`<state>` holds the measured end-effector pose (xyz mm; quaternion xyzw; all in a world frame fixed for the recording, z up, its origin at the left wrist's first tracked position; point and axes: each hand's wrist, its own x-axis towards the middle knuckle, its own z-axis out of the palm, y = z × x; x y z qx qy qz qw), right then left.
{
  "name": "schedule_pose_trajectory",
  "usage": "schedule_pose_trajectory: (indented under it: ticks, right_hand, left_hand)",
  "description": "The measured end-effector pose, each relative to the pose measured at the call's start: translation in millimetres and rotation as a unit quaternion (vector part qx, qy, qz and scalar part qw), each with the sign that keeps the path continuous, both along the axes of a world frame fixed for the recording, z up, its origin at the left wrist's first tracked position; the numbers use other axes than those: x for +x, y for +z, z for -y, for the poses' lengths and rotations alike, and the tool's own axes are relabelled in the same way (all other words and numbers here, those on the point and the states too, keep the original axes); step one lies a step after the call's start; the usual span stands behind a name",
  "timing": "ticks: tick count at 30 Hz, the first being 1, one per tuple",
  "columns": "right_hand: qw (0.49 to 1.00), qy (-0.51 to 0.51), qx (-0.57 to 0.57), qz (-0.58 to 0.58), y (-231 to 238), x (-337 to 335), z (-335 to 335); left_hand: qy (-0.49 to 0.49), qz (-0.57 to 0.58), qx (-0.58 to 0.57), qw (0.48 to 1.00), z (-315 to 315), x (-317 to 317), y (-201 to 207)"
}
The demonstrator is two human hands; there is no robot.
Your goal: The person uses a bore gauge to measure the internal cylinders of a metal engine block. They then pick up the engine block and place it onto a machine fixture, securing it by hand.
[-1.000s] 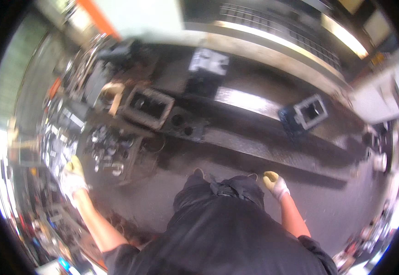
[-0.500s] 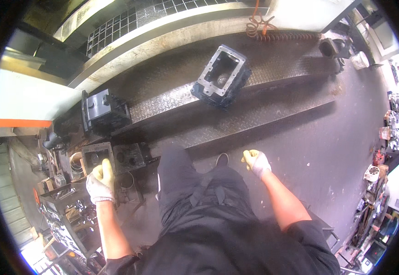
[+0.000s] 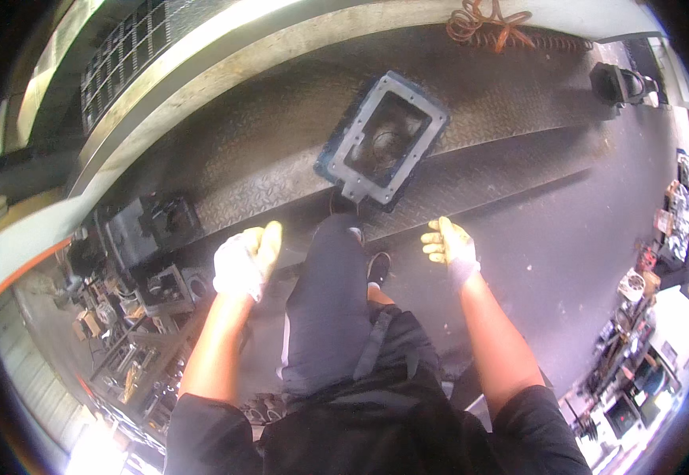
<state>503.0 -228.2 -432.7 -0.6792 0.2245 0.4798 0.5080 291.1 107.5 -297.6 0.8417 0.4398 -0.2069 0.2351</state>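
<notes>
Steel tread plate (image 3: 265, 158) forms a raised step across the floor, and three cast housings show near it. Leftmost, two dark housings (image 3: 162, 226) sit among cluttered parts (too murky to count). One left hand (image 3: 243, 261), gloved, hangs loosely open in the air, grasping nothing. Between the hands, one rectangular open-topped grey housing (image 3: 382, 141) sits on the step's edge, just beyond the person's forward foot. One right hand (image 3: 449, 247), gloved too, has fingers half curled and empty, well apart from the housing.
</notes>
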Motion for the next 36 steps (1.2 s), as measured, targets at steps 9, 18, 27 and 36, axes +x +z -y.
schedule_pose_trajectory:
  ticks: [9,18,27,36]
  right_hand:
    - [0.995,-0.071,-0.051,0.046,-75.9,81.9,-87.7]
    - [0.986,-0.149,-0.018,0.074,-108.5,99.4,-149.6]
    - [0.99,-0.085,-0.107,0.014,-87.2,117.0,-173.6]
    - [0.963,-0.249,-0.082,-0.067,-45.7,191.0,-103.3]
  left_hand:
    - [-0.109,-0.058,-0.16,0.979,-59.0,145.5,-71.6]
    - [-0.092,-0.017,-0.093,0.991,-38.7,301.4,-170.7]
    - [0.166,0.037,-0.187,0.968,-20.1,292.1,-234.9]
    - [-0.008,-0.078,-0.136,0.988,50.1,415.9,-164.0]
